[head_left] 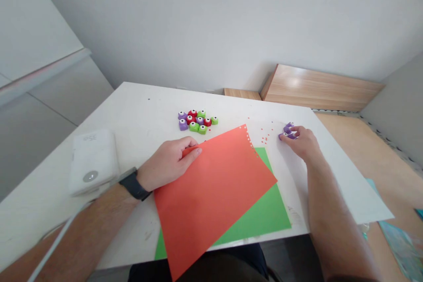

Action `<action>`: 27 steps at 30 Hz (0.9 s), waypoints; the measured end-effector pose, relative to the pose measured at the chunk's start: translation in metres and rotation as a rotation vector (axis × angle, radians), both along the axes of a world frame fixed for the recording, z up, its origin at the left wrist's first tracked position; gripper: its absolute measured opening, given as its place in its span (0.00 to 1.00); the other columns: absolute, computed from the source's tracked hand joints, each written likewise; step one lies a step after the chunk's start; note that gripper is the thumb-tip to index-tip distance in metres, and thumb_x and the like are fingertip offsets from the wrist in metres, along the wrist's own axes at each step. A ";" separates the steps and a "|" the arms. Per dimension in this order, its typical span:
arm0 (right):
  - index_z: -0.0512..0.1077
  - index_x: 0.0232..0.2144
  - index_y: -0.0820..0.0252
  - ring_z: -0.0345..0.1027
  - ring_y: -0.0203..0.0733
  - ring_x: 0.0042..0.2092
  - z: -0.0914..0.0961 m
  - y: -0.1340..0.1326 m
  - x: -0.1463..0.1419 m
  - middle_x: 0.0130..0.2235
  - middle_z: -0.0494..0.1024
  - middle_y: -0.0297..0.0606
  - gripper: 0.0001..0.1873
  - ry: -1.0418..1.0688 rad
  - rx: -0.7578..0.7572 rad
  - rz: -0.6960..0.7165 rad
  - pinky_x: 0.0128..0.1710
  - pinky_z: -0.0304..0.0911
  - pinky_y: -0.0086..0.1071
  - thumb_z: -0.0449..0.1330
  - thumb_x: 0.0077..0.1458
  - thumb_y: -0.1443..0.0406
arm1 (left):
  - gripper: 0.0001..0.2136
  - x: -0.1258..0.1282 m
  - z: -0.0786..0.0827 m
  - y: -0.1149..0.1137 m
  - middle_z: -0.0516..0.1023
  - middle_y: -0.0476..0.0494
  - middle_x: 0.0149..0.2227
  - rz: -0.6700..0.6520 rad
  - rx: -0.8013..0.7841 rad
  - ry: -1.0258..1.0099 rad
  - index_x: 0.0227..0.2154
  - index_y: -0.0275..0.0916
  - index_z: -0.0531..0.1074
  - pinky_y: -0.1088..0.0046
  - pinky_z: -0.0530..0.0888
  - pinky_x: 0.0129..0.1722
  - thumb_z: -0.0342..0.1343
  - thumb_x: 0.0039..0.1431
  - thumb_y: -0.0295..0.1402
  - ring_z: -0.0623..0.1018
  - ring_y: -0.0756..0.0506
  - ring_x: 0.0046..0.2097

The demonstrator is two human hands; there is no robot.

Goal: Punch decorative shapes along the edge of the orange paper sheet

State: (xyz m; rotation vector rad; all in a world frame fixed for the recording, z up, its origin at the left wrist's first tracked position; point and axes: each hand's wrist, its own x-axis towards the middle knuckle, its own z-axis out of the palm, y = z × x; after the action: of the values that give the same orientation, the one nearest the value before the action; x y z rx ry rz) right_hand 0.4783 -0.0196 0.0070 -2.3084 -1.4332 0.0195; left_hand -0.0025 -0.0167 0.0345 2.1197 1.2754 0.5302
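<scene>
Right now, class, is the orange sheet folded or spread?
Spread. The orange sheet shows one broad face with no fold line across it, partly covering the green sheet, while the left hand holds its edge.

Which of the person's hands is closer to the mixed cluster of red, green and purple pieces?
Left. The left hand, on the orange sheet, is just this side of the cluster; the right hand is farther off to its right, touching separate purple pieces.

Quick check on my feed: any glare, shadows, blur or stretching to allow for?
Head view: a bright glare spot on the wooden panel; head view: a soft shadow on the white table below the right hand; head view: the white device looks slightly soft, its markings faint; head view: wide-angle stretching toward the edges.
</scene>
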 end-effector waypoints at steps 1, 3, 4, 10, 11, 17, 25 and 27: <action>0.78 0.51 0.59 0.73 0.53 0.46 -0.003 0.001 0.000 0.43 0.78 0.47 0.31 -0.024 0.011 -0.001 0.51 0.67 0.46 0.68 0.51 0.45 | 0.14 0.000 0.000 0.000 0.79 0.54 0.33 0.001 0.001 -0.001 0.36 0.44 0.73 0.69 0.67 0.39 0.51 0.73 0.47 0.78 0.46 0.36; 0.77 0.50 0.60 0.72 0.55 0.48 -0.007 0.004 0.001 0.43 0.76 0.48 0.28 -0.063 0.039 -0.034 0.54 0.66 0.47 0.66 0.54 0.48 | 0.14 0.000 -0.001 0.000 0.79 0.54 0.33 0.001 -0.002 -0.001 0.36 0.44 0.73 0.69 0.67 0.39 0.51 0.73 0.47 0.78 0.46 0.36; 0.77 0.51 0.60 0.72 0.55 0.48 -0.009 0.005 0.002 0.44 0.76 0.48 0.28 -0.076 0.051 -0.055 0.54 0.66 0.48 0.66 0.55 0.49 | 0.14 0.000 -0.002 0.000 0.79 0.54 0.33 -0.001 -0.004 -0.001 0.36 0.44 0.72 0.69 0.67 0.39 0.51 0.73 0.47 0.78 0.46 0.36; 0.74 0.56 0.59 0.73 0.53 0.47 -0.007 0.008 -0.014 0.51 0.73 0.52 0.29 -0.075 0.225 -0.100 0.54 0.67 0.49 0.65 0.57 0.50 | 0.14 0.000 -0.004 -0.001 0.79 0.53 0.33 -0.034 0.009 0.010 0.36 0.43 0.72 0.68 0.66 0.38 0.50 0.73 0.46 0.78 0.45 0.36; 0.75 0.55 0.60 0.73 0.52 0.45 -0.005 0.008 -0.022 0.50 0.73 0.51 0.28 -0.055 0.260 -0.072 0.53 0.68 0.49 0.64 0.58 0.50 | 0.14 0.000 -0.005 -0.001 0.79 0.52 0.33 -0.037 0.014 0.013 0.36 0.43 0.72 0.68 0.66 0.38 0.50 0.73 0.45 0.78 0.45 0.36; 0.77 0.49 0.60 0.74 0.47 0.39 0.014 0.019 -0.098 0.45 0.77 0.47 0.20 0.068 0.229 0.461 0.47 0.70 0.44 0.65 0.61 0.53 | 0.13 0.001 -0.008 0.001 0.81 0.49 0.35 -0.052 0.042 0.031 0.37 0.43 0.74 0.67 0.67 0.39 0.50 0.72 0.44 0.79 0.43 0.38; 0.75 0.61 0.60 0.75 0.51 0.52 0.034 0.067 -0.206 0.53 0.78 0.50 0.23 -0.076 0.011 0.815 0.57 0.66 0.42 0.64 0.66 0.60 | 0.12 0.002 -0.009 0.002 0.82 0.48 0.37 -0.073 0.057 0.054 0.38 0.43 0.75 0.67 0.67 0.39 0.51 0.71 0.43 0.80 0.42 0.39; 0.74 0.63 0.60 0.74 0.53 0.55 0.031 0.083 -0.224 0.55 0.79 0.51 0.26 -0.124 -0.052 0.828 0.59 0.65 0.43 0.65 0.66 0.60 | 0.12 0.002 -0.008 0.001 0.83 0.47 0.37 -0.074 0.059 0.056 0.38 0.43 0.75 0.67 0.68 0.39 0.51 0.71 0.43 0.80 0.42 0.38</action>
State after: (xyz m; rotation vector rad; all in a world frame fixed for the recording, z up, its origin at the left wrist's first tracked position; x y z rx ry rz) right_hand 0.2542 0.0635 0.0379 -1.6109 -2.3649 0.1560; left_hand -0.0007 -0.0153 0.0261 2.2354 1.2206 0.4859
